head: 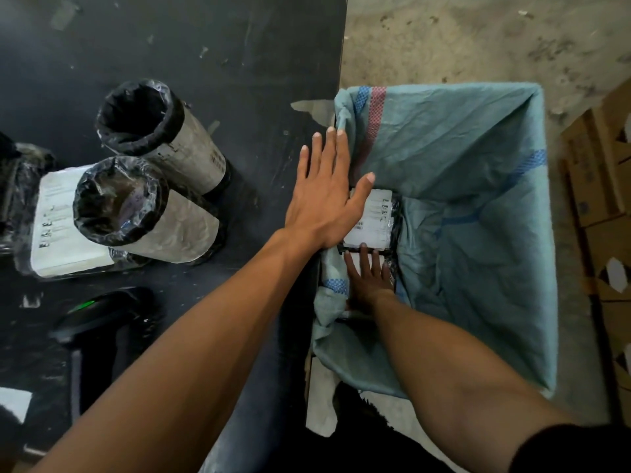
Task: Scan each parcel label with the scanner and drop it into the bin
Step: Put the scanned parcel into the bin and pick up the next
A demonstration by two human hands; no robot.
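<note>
My right hand [368,278] reaches down into the bin [478,138], which is lined with a teal woven sack. Its fingers lie flat and extended on a black-wrapped parcel with a white label [374,216] at the bin's left side. My left hand [324,196] hovers open, fingers spread, over the table's right edge, its thumb above that parcel. The black scanner [102,312], showing a green light, lies on the table at lower left. Two upright cylindrical parcels [136,206] [164,131] and a flat labelled parcel [58,220] stand left of my hands.
The dark table [205,46] ends right beside the bin. Another black-wrapped parcel [13,186] sits at the far left edge. Cardboard boxes [601,186] are stacked on the concrete floor to the right of the bin.
</note>
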